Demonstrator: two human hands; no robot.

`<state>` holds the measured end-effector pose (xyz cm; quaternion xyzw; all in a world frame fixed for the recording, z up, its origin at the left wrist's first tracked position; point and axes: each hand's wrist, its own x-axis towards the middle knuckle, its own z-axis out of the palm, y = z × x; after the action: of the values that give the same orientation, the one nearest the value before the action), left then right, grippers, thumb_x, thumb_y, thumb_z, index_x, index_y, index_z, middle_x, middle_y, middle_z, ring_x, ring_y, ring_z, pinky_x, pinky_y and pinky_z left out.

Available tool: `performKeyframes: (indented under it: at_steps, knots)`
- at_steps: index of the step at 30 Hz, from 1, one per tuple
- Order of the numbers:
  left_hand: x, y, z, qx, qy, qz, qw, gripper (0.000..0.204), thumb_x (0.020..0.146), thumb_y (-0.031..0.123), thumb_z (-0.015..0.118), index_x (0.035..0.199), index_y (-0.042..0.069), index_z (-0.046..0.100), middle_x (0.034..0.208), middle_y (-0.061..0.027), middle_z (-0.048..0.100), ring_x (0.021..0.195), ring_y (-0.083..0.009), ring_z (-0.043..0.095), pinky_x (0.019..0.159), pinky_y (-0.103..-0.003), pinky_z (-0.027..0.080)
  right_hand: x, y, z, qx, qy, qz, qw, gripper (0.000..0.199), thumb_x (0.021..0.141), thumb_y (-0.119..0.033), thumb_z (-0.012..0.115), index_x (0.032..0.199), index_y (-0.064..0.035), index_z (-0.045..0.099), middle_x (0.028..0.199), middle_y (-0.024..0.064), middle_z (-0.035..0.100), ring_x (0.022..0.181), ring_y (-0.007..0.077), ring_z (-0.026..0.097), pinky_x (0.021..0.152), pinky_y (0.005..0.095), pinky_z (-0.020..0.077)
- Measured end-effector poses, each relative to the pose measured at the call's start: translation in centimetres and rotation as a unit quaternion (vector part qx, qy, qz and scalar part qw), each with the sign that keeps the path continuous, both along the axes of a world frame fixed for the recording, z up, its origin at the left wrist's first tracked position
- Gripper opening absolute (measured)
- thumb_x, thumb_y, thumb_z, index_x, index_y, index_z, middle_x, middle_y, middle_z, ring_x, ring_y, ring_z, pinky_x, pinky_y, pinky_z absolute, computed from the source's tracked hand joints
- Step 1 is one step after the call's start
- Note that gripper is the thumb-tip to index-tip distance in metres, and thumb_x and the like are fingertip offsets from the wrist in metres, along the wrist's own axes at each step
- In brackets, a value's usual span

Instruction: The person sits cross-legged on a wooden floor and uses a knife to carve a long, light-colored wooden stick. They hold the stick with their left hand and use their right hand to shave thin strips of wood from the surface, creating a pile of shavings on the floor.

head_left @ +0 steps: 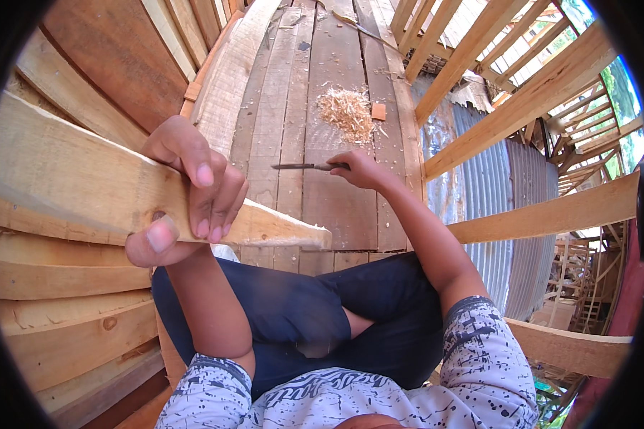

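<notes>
My left hand (193, 189) is closed around a pale wooden board (64, 175), its thumb on the near edge and its fingers over the far face. The board comes in from the left and tapers to a narrow end just right of the hand, with a dark knot by the thumb. Farther away, my right hand (359, 170) grips the dark handle of a slim-bladed tool (297, 166). Its blade points left above the floorboards, apart from the board. Whether it is a knife or a chisel, I cannot tell.
A heap of wood shavings (345, 111) lies on the plank floor (329, 64), beside a small orange-brown wood block (378, 111). Stacked boards (71, 279) line the left side. Wooden railing bars (522, 100) run along the right, with corrugated metal sheets (497, 186) beyond them.
</notes>
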<state>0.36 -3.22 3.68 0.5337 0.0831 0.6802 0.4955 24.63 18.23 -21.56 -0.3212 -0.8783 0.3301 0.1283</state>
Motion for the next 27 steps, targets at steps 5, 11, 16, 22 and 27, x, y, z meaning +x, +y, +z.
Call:
performKeyframes:
  at_steps: [5,11,16,22,27]
  knots:
    - [0.7,0.5,-0.1,-0.001,-0.004,-0.003,1.000,0.038,0.075,0.027,0.069,0.100,0.004,0.050,0.051,0.0023,0.047,0.040,-0.0070,0.046,0.039,-0.018,0.041,0.6,1.7,-1.2,0.017,-0.036,-0.197,0.980,0.026,0.091,-0.011,0.066,0.116,-0.0014,0.068,0.090,0.0205,0.071,0.084,0.0394,0.067,0.077,0.0423,0.0524]
    - [0.6,0.3,-0.3,-0.018,0.008,0.008,1.000,0.038,0.076,0.027,0.069,0.099,0.005,0.049,0.051,0.0024,0.047,0.040,-0.0067,0.046,0.039,-0.017,0.040,-0.1,0.9,-0.3,-0.015,0.041,0.020,0.999,0.017,0.093,-0.006,0.058,0.106,0.0008,0.066,0.101,0.0266,0.066,0.094,0.0407,0.064,0.081,0.0462,0.0494]
    - [1.0,0.9,-0.8,-0.010,-0.014,-0.034,0.999,0.044,0.071,0.023,0.071,0.101,-0.001,0.049,0.057,0.0004,0.048,0.046,-0.0056,0.044,0.044,-0.017,0.039,0.0,1.6,-1.5,-0.030,-0.064,-0.196,0.978,0.019,0.093,-0.006,0.053,0.106,0.0006,0.066,0.096,0.0265,0.067,0.091,0.0400,0.065,0.080,0.0459,0.0497]
    - [0.8,0.4,-0.3,-0.047,0.042,0.016,0.998,0.038,0.076,0.026,0.071,0.098,0.005,0.048,0.056,0.0016,0.050,0.043,-0.0061,0.046,0.042,-0.017,0.039,0.4,1.2,0.7,-0.104,-0.048,0.021,0.993,0.030,0.089,-0.007,0.062,0.119,-0.0022,0.065,0.105,0.0203,0.070,0.099,0.0347,0.067,0.087,0.0422,0.0523]
    - [1.1,0.7,-0.5,-0.030,0.052,0.007,0.998,0.041,0.075,0.024,0.073,0.099,0.004,0.049,0.056,0.0018,0.050,0.044,-0.0062,0.046,0.042,-0.016,0.039,2.0,2.1,-1.7,-0.049,-0.094,-0.120,0.987,0.031,0.087,-0.005,0.064,0.119,-0.0016,0.066,0.105,0.0201,0.070,0.097,0.0329,0.066,0.086,0.0409,0.0518]
